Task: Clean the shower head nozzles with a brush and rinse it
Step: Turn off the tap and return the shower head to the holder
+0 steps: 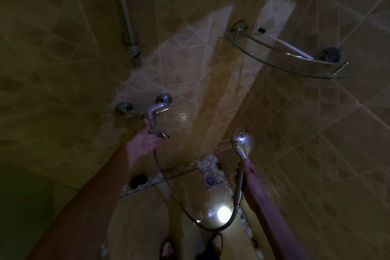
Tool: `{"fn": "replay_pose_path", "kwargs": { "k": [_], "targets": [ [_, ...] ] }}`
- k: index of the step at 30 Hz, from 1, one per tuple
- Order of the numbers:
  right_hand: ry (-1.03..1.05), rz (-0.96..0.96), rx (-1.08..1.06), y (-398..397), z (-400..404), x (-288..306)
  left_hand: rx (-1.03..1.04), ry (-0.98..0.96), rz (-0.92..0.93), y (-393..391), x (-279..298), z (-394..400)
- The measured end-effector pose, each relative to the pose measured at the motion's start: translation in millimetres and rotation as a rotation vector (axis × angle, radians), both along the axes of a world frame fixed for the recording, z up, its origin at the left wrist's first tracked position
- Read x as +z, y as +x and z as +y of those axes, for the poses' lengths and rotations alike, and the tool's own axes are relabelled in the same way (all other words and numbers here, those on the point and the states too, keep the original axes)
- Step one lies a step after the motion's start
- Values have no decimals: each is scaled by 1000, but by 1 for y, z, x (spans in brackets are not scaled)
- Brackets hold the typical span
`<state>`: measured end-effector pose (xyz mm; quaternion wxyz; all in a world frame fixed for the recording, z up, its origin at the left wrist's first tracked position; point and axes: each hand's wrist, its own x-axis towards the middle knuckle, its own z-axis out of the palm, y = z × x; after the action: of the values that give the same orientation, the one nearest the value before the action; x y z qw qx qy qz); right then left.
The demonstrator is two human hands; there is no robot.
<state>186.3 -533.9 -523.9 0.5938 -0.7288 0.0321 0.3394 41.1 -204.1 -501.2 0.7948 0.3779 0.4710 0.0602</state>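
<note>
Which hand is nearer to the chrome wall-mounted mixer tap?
Left. The left hand reaches up under the chrome wall-mounted mixer tap, its fingers at the lever. The right hand is lower and off to the right, holding the round chrome shower head by its handle.

The mixer tap [145,112] is sitting on the left wall, below the lower end of the riser pipe [124,15] that is running up that wall. The left hand [145,140] is reaching up under the tap's lever, fingers touching it. To the right, the right hand [248,175] is holding the shower head [242,140] by its handle — head up, near the corner where the walls meet. The hose [190,213] is looping down from the tap, between the two arms, and up to the handle. High on the right, a corner shelf [274,59] is carrying a brush [304,50]. Below, the floor drain [210,180] is lying between the hands, in the corner of the floor.
</note>
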Motion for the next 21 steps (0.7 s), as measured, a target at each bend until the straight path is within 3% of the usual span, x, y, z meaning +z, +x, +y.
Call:
{"fn": "replay_pose_path", "kwargs": {
  "k": [9, 21],
  "targets": [
    [28, -33, -15, -1, 6, -1, 21, 21, 77, 3, -3, 1],
    [-30, -150, 2, 4, 4, 1, 126, 8, 40, 6, -1, -5]
  ]
}}
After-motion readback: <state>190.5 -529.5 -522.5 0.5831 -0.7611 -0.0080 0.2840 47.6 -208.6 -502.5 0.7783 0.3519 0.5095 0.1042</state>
